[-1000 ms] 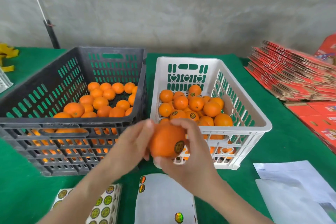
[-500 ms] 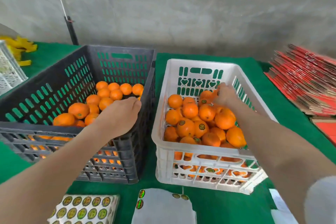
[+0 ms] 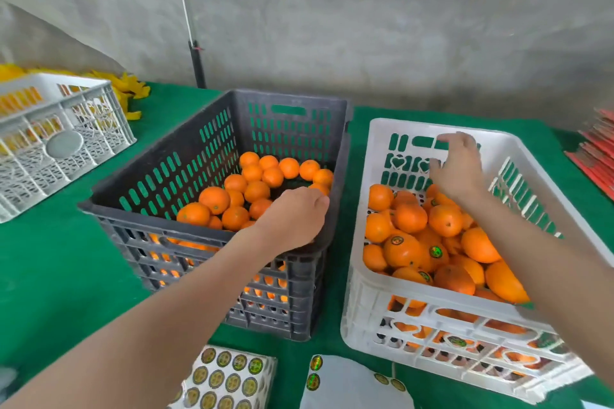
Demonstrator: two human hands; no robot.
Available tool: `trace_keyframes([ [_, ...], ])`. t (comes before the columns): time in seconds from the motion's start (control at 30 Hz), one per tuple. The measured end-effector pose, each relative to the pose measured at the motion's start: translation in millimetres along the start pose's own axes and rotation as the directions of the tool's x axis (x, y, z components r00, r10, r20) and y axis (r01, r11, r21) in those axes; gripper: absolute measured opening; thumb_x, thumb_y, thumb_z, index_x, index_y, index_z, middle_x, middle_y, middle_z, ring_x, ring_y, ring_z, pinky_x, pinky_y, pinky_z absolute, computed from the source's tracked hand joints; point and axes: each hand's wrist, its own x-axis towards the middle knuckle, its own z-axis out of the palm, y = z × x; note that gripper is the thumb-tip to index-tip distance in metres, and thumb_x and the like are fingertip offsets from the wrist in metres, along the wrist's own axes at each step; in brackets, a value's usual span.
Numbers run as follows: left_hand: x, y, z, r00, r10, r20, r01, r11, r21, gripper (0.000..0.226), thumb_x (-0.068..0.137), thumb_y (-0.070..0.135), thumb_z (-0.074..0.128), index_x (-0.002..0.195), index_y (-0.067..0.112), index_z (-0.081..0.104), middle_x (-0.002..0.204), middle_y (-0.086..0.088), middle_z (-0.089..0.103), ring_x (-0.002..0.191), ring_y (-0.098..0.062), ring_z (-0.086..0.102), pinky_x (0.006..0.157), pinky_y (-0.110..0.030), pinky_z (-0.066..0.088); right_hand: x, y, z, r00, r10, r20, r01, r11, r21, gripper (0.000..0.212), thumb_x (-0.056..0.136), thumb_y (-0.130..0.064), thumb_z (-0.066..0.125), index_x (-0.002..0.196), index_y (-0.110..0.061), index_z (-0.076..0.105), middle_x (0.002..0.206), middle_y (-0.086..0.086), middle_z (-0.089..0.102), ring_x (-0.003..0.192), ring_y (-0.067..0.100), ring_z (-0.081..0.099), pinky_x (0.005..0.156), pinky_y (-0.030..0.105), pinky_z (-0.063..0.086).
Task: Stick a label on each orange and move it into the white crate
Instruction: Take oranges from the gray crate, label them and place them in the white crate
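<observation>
The right hand (image 3: 457,166) hovers wide and empty, the white crate (image 3: 361,209) below it. The left hand (image 3: 292,219) curls inside the black crate (image 3: 292,99); its grasp is hidden.

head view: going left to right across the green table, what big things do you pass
pale grey crate → black crate → white crate → stack of red cardboard
</observation>
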Motion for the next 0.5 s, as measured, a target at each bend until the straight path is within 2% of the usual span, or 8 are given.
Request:
trace_keyframes([
  [0.03, -0.5, -6.9, -7.9, 0.999, 0.011, 0.030, -0.010, 1.000, -0.023, 0.027, 0.101, 0.021, 0.035, 0.090, 0.013, 0.057, 0.084, -0.006, 0.060, 0.082, -0.026, 0.060, 0.077, -0.039, 0.050, -2.2, -24.6, -3.4, 0.995, -0.095, -0.038, 0.097, 0.994, 0.053, 0.040, 0.086, -0.004, 0.059, 0.125, 0.000, 0.051, 0.135, 0.021, 0.043, 0.129, 0.033, 0.036, 0.106, 0.033, 0.028],
  [0.1, -2.6, -30.1, -30.9, 0.999, 0.031, 0.025, -0.032, 0.998, 0.059, 0.025, 0.099, 0.019, 0.042, 0.112, 0.015, 0.063, 0.093, -0.003, 0.063, 0.080, -0.018, 0.061, 0.070, -0.031, 0.050, -10.1, -73.2, -8.4, 0.958, -0.262, -0.112, 0.275, 0.954, 0.122, 0.030, 0.085, -0.001, 0.059, 0.115, 0.003, 0.058, 0.125, 0.020, 0.052, 0.123, 0.032, 0.045, 0.101, 0.025, 0.028],
  [0.2, -2.8, -78.1, -67.1, 0.992, -0.062, -0.105, 0.086, 0.968, 0.235, 0.025, 0.094, 0.020, 0.051, 0.115, 0.018, 0.064, 0.112, -0.006, 0.064, 0.100, -0.024, 0.060, 0.083, -0.032, 0.048, -23.2, -138.8, -5.6, 0.897, -0.429, -0.108, 0.443, 0.876, 0.193, 0.025, 0.084, -0.003, 0.061, 0.108, 0.002, 0.061, 0.112, 0.017, 0.061, 0.109, 0.030, 0.054, 0.091, 0.022, 0.034],
  [0.27, -3.3, -107.7, -82.2, 0.980, -0.151, -0.130, 0.187, 0.923, 0.336, 0.024, 0.091, 0.022, 0.052, 0.108, 0.013, 0.067, 0.112, -0.009, 0.065, 0.102, -0.029, 0.060, 0.086, -0.034, 0.048, -26.6, -177.4, 9.4, 0.868, -0.494, 0.045, 0.475, 0.854, 0.214, 0.027, 0.085, -0.010, 0.062, 0.111, -0.002, 0.061, 0.114, 0.013, 0.062, 0.109, 0.027, 0.055, 0.090, 0.025, 0.036],
  [0.33, -2.1, -128.2, -86.4, 0.978, -0.203, -0.056, 0.209, 0.901, 0.380, 0.024, 0.091, 0.026, 0.053, 0.100, 0.009, 0.068, 0.104, -0.012, 0.067, 0.097, -0.030, 0.062, 0.082, -0.035, 0.050, -24.1, -213.3, 33.4, 0.796, -0.535, 0.285, 0.506, 0.845, 0.172, 0.030, 0.085, -0.014, 0.062, 0.114, -0.003, 0.061, 0.118, 0.011, 0.062, 0.110, 0.026, 0.055, 0.090, 0.026, 0.037],
  [0.4, -1.8, -133.0, -83.8, 0.980, -0.191, 0.048, 0.156, 0.903, 0.400, 0.029, 0.092, 0.032, 0.052, 0.093, 0.007, 0.066, 0.095, -0.012, 0.066, 0.091, -0.028, 0.062, 0.073, -0.031, 0.047, -20.9, -244.5, 65.0, 0.666, -0.515, 0.539, 0.580, 0.812, 0.060, 0.032, 0.086, -0.015, 0.060, 0.114, -0.001, 0.061, 0.118, 0.014, 0.061, 0.110, 0.030, 0.055, 0.089, 0.031, 0.037],
  [0.47, 2.8, -135.6, -76.7, 0.987, -0.124, 0.098, 0.080, 0.926, 0.369, 0.029, 0.094, 0.035, 0.049, 0.103, 0.011, 0.064, 0.096, -0.009, 0.066, 0.090, -0.027, 0.062, 0.075, -0.032, 0.049, -17.5, -267.0, 101.9, 0.534, -0.430, 0.728, 0.665, 0.745, -0.048, 0.034, 0.087, -0.015, 0.059, 0.117, 0.000, 0.059, 0.113, 0.015, 0.061, 0.104, 0.031, 0.056, 0.080, 0.032, 0.043],
  [0.5, 5.2, -136.8, -73.1, 0.992, -0.089, 0.093, 0.049, 0.929, 0.367, 0.029, 0.094, 0.035, 0.048, 0.107, 0.013, 0.061, 0.097, -0.008, 0.066, 0.090, -0.027, 0.062, 0.076, -0.034, 0.050, -17.8, -276.6, 118.3, 0.499, -0.382, 0.777, 0.690, 0.718, -0.090, 0.033, 0.086, -0.015, 0.060, 0.116, -0.001, 0.058, 0.106, 0.012, 0.061, 0.097, 0.029, 0.057, 0.071, 0.032, 0.045],
])
